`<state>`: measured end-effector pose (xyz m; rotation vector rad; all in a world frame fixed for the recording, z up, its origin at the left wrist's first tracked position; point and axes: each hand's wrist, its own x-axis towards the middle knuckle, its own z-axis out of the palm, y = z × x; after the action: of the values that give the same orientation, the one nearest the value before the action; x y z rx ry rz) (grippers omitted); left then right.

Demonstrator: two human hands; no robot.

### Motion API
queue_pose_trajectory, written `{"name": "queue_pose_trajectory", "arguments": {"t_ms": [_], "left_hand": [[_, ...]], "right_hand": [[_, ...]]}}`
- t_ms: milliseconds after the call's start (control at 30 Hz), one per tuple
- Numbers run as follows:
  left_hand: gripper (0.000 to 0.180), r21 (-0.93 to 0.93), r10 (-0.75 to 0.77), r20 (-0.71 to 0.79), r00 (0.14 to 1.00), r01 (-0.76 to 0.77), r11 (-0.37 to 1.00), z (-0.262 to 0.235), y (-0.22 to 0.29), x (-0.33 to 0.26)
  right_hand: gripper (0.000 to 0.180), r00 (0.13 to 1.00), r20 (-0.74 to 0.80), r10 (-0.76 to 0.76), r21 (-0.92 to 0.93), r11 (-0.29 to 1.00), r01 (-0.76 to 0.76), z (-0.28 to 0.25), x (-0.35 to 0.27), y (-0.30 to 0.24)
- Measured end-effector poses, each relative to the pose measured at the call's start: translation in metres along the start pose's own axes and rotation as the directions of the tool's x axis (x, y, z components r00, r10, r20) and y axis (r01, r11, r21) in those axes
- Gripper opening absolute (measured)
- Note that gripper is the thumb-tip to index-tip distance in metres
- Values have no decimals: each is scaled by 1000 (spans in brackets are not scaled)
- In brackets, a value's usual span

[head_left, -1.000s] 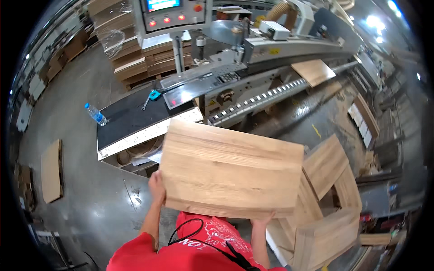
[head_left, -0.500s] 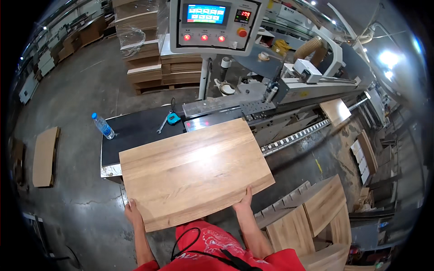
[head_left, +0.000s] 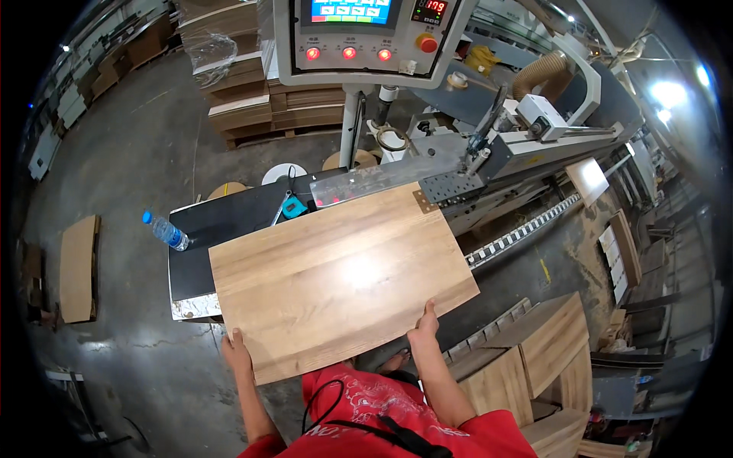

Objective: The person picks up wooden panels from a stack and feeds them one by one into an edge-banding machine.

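A rectangular wood-grain board (head_left: 336, 282) spans the space in front of me, its far part over the black-topped table of the machine. My left hand (head_left: 237, 353) grips its near left corner, thumb on top and fingers hidden underneath. On the near edge, toward the right, my right hand (head_left: 424, 327) holds it the same way. The board's far right corner meets the dark perforated plate (head_left: 452, 188) of the edge machine (head_left: 527, 153). A clear guide strip (head_left: 382, 177) runs along the board's far edge.
A water bottle (head_left: 166, 231) and a teal tape measure (head_left: 292, 206) lie on the black tabletop (head_left: 200, 263). Above stands a control panel (head_left: 366, 57) with lit red buttons. Roller track (head_left: 527, 229) extends right, with another board (head_left: 587, 182). Stacked wooden boards (head_left: 553, 343) are at my right.
The board has shifted slightly right and its far right corner has come up to the perforated plate. Both hands moved with it, still gripping. The view has shifted too.
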<state>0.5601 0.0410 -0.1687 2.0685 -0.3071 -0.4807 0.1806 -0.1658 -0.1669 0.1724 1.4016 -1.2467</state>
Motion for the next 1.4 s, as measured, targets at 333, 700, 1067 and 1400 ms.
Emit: {"name": "queue_pose_trajectory", "arguments": {"t_ms": [333,700,1067,1400], "left_hand": [[49,-85,-79,-45,996,75,994,21,-11,0],[33,-207,-218,45,975,223,953,91,47,-43],[28,-170,-209,-36,977,200,965,133,102,-75],[37,-100,-233,-160,959,219,971,168,102,-100]], "right_hand": [[70,990,-98,-105,-104,990,95,8,1,-17],[59,974,-49,-222,-29,975,221,0,67,-77],[57,957,-15,-291,-116,951,287,-40,133,-91],[66,996,-88,-11,-66,998,5,8,89,-185]]}}
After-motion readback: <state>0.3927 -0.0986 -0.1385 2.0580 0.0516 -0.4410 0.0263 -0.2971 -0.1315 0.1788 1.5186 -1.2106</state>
